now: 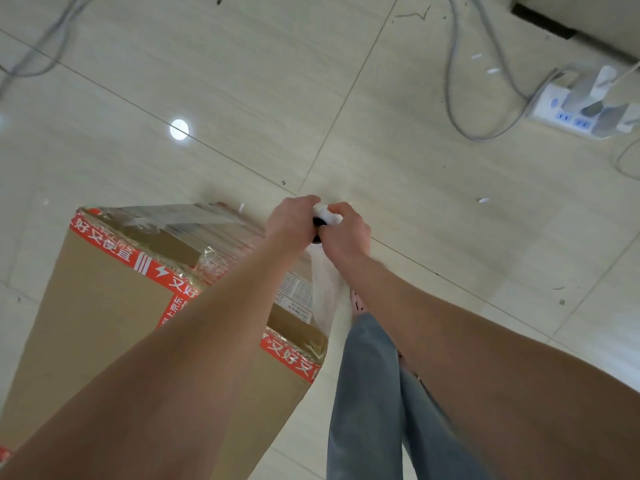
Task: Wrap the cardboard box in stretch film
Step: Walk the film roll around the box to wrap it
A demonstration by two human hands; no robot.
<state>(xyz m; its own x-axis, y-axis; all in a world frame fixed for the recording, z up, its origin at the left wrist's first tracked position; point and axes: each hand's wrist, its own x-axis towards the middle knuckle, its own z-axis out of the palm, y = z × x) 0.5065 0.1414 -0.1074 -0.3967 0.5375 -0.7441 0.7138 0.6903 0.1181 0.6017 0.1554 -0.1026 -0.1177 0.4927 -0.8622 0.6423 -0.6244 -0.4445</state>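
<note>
A tall cardboard box (104, 306) with red printed tape stands on the tiled floor at lower left. Clear stretch film (194, 220) covers its upper part. Beyond the box's far right corner, my left hand (289, 225) and my right hand (346, 230) both grip the stretch film roll (323, 218), which is mostly hidden between them; only its white top and a dark core end show. A sheet of film (325, 292) hangs down from the roll beside the box's right side.
A white power strip (568, 112) with plugs and grey cables (457, 98) lies on the floor at upper right. More cable runs at upper left. My legs in grey trousers (367, 393) stand right of the box. A dark cabinet base sits at the top right corner.
</note>
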